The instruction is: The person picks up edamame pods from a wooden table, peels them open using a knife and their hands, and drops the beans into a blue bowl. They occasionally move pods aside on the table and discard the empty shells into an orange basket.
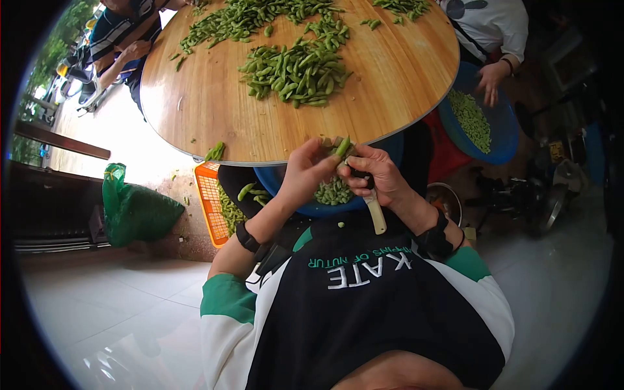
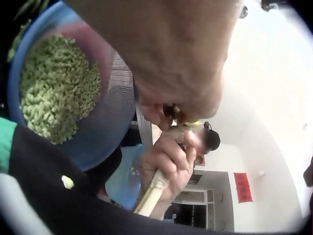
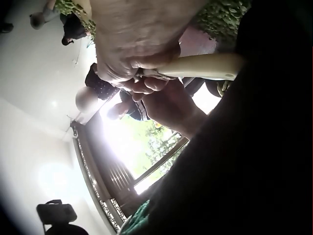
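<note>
My left hand (image 1: pixel 307 170) pinches a green soybean pod (image 1: pixel 343 147) just off the near edge of the round table. Close beside it, my right hand (image 1: pixel 385 177) grips a small tool with a cream handle (image 1: pixel 375 211). The handle points back toward my chest, while fingers hide most of its working end. Both hands' fingertips meet around the pod. Below them, a blue basin (image 2: pixel 128 105) holds shelled beans (image 2: pixel 56 93). In the right wrist view, a bit of metal shows where the cream handle (image 3: pixel 203 67) enters my fist.
Unshelled pods (image 1: pixel 296 71) are heaped on the wooden table (image 1: pixel 195 110). An orange basket (image 1: pixel 207 195) of pods and a green bag (image 1: pixel 140 208) stand at left. Another blue basin (image 1: pixel 504 130) with beans is at right. Other people sit around the table.
</note>
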`<state>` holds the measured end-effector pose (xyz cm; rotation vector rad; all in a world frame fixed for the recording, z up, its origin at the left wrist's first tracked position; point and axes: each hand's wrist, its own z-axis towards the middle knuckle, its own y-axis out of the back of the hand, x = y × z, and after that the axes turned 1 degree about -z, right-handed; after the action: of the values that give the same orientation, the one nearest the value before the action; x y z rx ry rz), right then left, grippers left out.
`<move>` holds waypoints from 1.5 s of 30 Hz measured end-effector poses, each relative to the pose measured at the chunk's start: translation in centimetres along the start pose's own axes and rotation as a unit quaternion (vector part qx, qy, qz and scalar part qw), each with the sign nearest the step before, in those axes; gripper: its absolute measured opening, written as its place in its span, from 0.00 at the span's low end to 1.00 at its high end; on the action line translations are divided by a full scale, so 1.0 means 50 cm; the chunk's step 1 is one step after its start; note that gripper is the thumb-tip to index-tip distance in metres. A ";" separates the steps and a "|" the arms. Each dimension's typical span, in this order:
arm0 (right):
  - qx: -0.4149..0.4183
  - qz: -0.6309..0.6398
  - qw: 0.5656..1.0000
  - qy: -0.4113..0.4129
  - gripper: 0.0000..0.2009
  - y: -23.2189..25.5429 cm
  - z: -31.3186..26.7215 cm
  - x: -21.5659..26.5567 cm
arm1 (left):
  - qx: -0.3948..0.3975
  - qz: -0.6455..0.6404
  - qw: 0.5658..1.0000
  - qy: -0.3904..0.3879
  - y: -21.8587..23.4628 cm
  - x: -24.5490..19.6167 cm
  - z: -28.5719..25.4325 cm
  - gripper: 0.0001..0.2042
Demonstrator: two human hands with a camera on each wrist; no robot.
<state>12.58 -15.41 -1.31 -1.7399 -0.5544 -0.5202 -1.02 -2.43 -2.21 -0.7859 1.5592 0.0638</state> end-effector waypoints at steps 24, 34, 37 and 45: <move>-0.065 -0.309 0.940 0.126 0.13 -0.020 0.008 -0.010 | -0.094 -0.026 0.991 -0.092 -0.021 -0.013 0.016 0.03; -0.137 -0.484 0.825 0.258 0.13 0.007 0.010 -0.026 | -0.121 0.165 0.971 -0.122 -0.015 -0.034 -0.048 0.07; -0.142 -0.480 0.839 0.212 0.09 0.018 -0.018 -0.007 | -0.088 0.580 0.779 -0.221 0.072 -0.096 -0.115 0.09; -0.114 -0.433 0.876 0.181 0.11 0.003 0.003 -0.014 | -0.138 0.577 0.728 -0.343 0.106 -0.134 0.038 0.07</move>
<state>12.13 -15.36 -1.92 -1.4758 -1.0236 -1.5614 -2.51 5.41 1.31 0.1470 1.0797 1.3784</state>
